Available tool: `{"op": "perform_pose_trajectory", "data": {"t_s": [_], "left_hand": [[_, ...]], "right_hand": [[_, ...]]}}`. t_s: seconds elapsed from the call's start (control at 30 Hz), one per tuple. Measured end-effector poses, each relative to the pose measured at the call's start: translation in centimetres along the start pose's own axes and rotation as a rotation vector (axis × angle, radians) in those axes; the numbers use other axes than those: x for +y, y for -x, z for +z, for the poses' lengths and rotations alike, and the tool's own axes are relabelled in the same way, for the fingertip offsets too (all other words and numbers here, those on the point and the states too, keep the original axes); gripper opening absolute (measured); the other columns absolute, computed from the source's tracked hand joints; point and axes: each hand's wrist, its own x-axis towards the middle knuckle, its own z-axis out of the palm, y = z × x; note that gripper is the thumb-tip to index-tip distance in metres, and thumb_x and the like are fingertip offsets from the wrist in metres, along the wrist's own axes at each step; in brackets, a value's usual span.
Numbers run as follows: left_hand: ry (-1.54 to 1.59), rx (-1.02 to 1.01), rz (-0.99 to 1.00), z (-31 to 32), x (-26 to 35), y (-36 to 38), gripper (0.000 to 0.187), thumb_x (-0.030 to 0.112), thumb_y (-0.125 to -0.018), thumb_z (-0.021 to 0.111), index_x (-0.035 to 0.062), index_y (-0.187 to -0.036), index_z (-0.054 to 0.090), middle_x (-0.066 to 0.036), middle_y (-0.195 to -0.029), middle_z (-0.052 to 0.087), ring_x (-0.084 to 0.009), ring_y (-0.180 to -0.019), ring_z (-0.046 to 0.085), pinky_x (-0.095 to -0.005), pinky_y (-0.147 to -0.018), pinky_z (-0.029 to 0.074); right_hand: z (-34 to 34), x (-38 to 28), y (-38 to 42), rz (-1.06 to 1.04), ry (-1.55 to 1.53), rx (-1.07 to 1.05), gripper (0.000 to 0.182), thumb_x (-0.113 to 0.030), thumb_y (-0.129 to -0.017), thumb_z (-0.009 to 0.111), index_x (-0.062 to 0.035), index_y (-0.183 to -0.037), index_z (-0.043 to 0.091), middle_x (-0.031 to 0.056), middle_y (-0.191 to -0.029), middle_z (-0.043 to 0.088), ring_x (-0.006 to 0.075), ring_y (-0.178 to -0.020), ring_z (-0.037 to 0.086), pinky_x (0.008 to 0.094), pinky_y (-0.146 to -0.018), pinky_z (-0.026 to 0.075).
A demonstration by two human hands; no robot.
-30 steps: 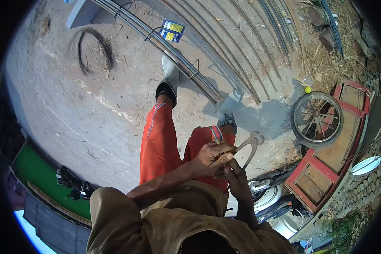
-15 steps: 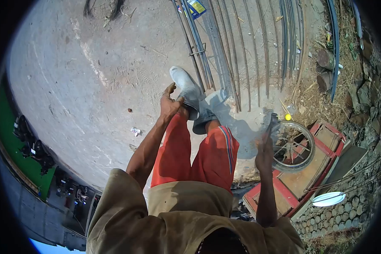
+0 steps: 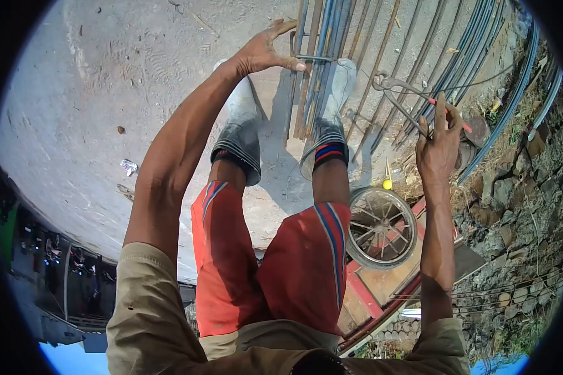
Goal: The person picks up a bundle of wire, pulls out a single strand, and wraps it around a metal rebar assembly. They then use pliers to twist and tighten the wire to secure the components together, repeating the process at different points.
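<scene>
My hands are standing apart: my left hand [image 3: 261, 55] is holding its thumb and fingers widely spread at the near bundle of dark metal rods [image 3: 309, 94], its thumb tip lying over the thin, square-bent metal tie [image 3: 314, 57] around them, though I cannot tell whether it is gripping anything. My right hand [image 3: 438, 147] is grasping the grey metal pincers with red-tipped handles [image 3: 404, 85], thumb and fingers partly open around the spread handles, and the pincer head is sitting above the loose brown rods [image 3: 363, 62] on the ground. The bundle is lying between my left pale rubber boot [image 3: 239, 122] and my right one [image 3: 341, 81], partly over the right. Below the pincers, a small yellow ball [image 3: 387, 185] is resting near a spoked wheel with a dark tyre [image 3: 394, 260].
</scene>
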Motion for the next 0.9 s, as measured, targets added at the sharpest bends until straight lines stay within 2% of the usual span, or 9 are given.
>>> {"op": "perform_pose_trajectory", "data": {"t_s": [0.03,0.07,0.17,0.27,0.37,0.47,0.57,0.77,0.9], "left_hand": [[-0.030,-0.043,0.032,0.2,-0.5,-0.3,0.105,0.047,-0.056,0.080,0.0066,-0.140,0.033,-0.021,-0.143,0.032,-0.0344,-0.136,0.025,-0.0472,-0.111,0.020],[0.038,-0.049,0.013,0.6,-0.8,-0.2,0.100,0.049,-0.059,0.078,0.0060,-0.139,0.036,-0.022,-0.141,0.034,-0.0356,-0.135,0.026,-0.0493,-0.111,0.019],[0.329,-0.070,-0.080,1.1,1.7,0.7,0.092,0.052,-0.063,0.074,0.0049,-0.135,0.042,-0.024,-0.133,0.043,-0.0377,-0.128,0.037,-0.0486,-0.109,0.025],[0.211,-0.071,-0.091,1.2,1.6,0.6,0.085,0.055,-0.065,0.070,0.0035,-0.130,0.048,-0.024,-0.121,0.052,-0.0381,-0.117,0.047,-0.0478,-0.102,0.033],[0.246,0.049,-0.086,2.4,2.0,0.0,0.080,0.069,-0.060,0.068,0.0019,-0.102,0.068,-0.022,-0.090,0.064,-0.0381,-0.088,0.063,-0.0465,-0.079,0.050],[0.146,-0.195,-0.253,1.0,3.8,-0.2,0.075,0.056,-0.066,0.067,0.0017,-0.117,0.059,-0.022,-0.105,0.060,-0.0348,-0.106,0.054,-0.0436,-0.092,0.041],[0.119,-0.153,-0.117,1.2,3.1,-0.7,0.069,0.056,-0.066,0.067,0.0016,-0.110,0.063,-0.022,-0.100,0.061,-0.0325,-0.099,0.057,-0.0402,-0.087,0.043],[0.104,-0.281,-0.228,0.6,3.2,-1.2,0.064,0.053,-0.067,0.067,0.0011,-0.104,0.065,-0.017,-0.089,0.063,-0.0262,-0.087,0.059,-0.0366,-0.078,0.044],[0.107,-0.250,-0.206,0.8,3.0,-1.2,0.062,0.053,-0.068,0.067,0.0015,-0.103,0.066,-0.015,-0.087,0.063,-0.0243,-0.084,0.059,-0.0359,-0.074,0.044]], "right_hand": [[1.1,0.0,-1.2,-0.058,0.043,0.009,0.057,-0.015,-0.083,0.063,-0.0147,-0.135,0.041,0.0192,-0.118,0.047,0.0359,-0.102,0.051,0.0434,-0.082,0.045],[2.4,0.2,-2.2,-0.126,0.087,0.048,0.060,-0.015,-0.080,0.067,-0.0142,-0.134,0.041,0.0191,-0.118,0.048,0.0366,-0.103,0.051,0.0441,-0.081,0.045],[4.8,-0.3,-3.8,-0.171,0.061,0.084,0.060,-0.015,-0.079,0.068,-0.0140,-0.133,0.042,0.0187,-0.117,0.048,0.0357,-0.102,0.051,0.0436,-0.080,0.045],[5.5,-1.3,-4.1,-0.217,0.042,0.169,0.059,-0.014,-0.078,0.070,-0.0126,-0.132,0.046,0.0163,-0.115,0.049,0.0329,-0.099,0.051,0.0414,-0.080,0.045],[5.7,-1.8,-3.8,-0.215,0.021,0.203,0.060,-0.013,-0.076,0.071,-0.0111,-0.131,0.047,0.0155,-0.114,0.049,0.0317,-0.099,0.051,0.0411,-0.081,0.044],[5.9,-1.4,-3.4,-0.222,-0.017,0.217,0.062,-0.013,-0.075,0.073,-0.0101,-0.131,0.047,0.0158,-0.114,0.049,0.0313,-0.101,0.051,0.0419,-0.084,0.043],[5.9,-1.3,-2.9,-0.193,-0.004,0.204,0.062,-0.014,-0.075,0.073,-0.0099,-0.131,0.048,0.0170,-0.114,0.049,0.0320,-0.102,0.051,0.0421,-0.086,0.042],[6.1,-2.7,-2.7,-0.181,-0.102,0.236,0.061,-0.016,-0.075,0.073,-0.0097,-0.131,0.048,0.0178,-0.112,0.048,0.0328,-0.101,0.051,0.0409,-0.083,0.043],[5.6,-3.5,-2.8,-0.160,-0.042,0.215,0.059,-0.017,-0.076,0.073,-0.0104,-0.130,0.049,0.0165,-0.109,0.051,0.0316,-0.097,0.052,0.0413,-0.079,0.044]]}}
